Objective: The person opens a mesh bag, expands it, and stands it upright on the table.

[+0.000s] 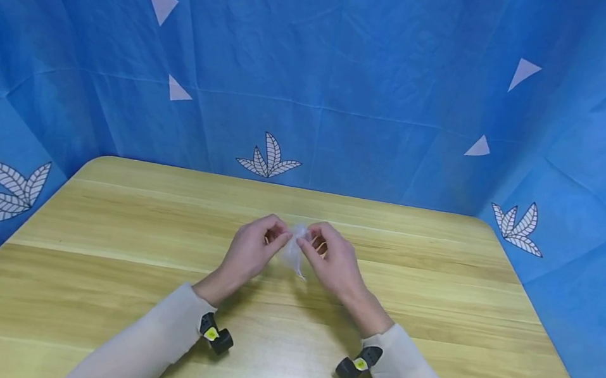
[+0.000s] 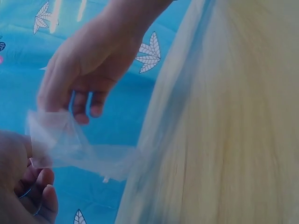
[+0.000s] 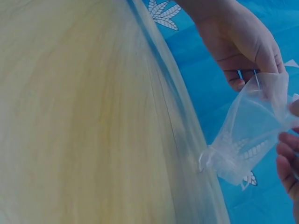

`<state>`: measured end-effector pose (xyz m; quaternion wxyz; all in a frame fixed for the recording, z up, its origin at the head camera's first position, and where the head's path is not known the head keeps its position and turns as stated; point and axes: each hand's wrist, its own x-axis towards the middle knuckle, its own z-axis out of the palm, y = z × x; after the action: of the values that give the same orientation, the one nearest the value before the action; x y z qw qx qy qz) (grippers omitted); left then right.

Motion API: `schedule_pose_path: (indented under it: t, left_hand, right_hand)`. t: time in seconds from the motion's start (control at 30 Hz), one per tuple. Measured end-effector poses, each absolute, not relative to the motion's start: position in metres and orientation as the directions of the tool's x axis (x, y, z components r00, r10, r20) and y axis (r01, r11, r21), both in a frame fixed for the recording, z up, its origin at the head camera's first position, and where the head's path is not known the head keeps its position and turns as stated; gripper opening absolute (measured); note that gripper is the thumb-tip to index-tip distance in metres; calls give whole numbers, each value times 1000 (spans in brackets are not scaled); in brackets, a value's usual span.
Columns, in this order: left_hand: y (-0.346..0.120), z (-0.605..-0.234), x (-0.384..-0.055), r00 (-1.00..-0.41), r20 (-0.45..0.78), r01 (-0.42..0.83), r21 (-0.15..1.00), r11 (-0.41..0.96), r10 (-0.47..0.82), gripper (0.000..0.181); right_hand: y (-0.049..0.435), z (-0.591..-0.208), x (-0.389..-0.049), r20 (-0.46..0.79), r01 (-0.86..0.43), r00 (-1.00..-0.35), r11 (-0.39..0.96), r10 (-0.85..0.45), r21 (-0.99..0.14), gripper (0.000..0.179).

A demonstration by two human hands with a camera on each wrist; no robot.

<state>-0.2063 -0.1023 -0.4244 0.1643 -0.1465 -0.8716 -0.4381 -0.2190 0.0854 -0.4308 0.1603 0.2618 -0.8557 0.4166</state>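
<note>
A small see-through whitish bag [image 1: 293, 255] hangs between the two hands above the wooden table. My left hand [image 1: 250, 247] pinches one side of its upper edge between thumb and fingers. The opposite side is pinched by my right hand [image 1: 332, 259]. In the right wrist view the bag [image 3: 254, 121] spreads wide at the top and narrows toward its lower end, where thin cord-like ends dangle. Its film looks creased in the left wrist view, where the bag [image 2: 100, 156] stretches from the fingers toward the table edge. Nothing shows inside it.
The light wood-grain table [image 1: 94, 289] has rounded far corners. Blue cloth [image 1: 318, 76] with white leaf and triangle prints hangs behind it and at both sides. A small black camera [image 1: 222, 339] is strapped at the left sleeve, another camera [image 1: 351, 369] at the right.
</note>
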Motion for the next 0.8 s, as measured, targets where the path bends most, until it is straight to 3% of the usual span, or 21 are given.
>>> schedule_pose_path:
  t: [0.17, 0.43, 0.63, 0.8]
  left_hand:
    - [-102, -426, -207, -896, 431, 409, 708, 576, 107, 5]
    - [-101, -428, -205, -881, 452, 436, 665, 606, 138, 4]
    - [-102, -429, -206, -873, 462, 451, 640, 623, 157, 27]
    - [-100, -429, -206, -832, 522, 512, 591, 623, 188, 26]
  right_hand:
    - [87, -430, -219, 577, -638, -760, 512, -299, -575, 7]
    - [89, -432, -222, 595, -620, -762, 553, -254, -557, 6]
    - [88, -434, -221, 609, -669, -723, 546, -325, -504, 5]
    - [86, -434, -220, 610, -672, -720, 549, -330, -497, 4]
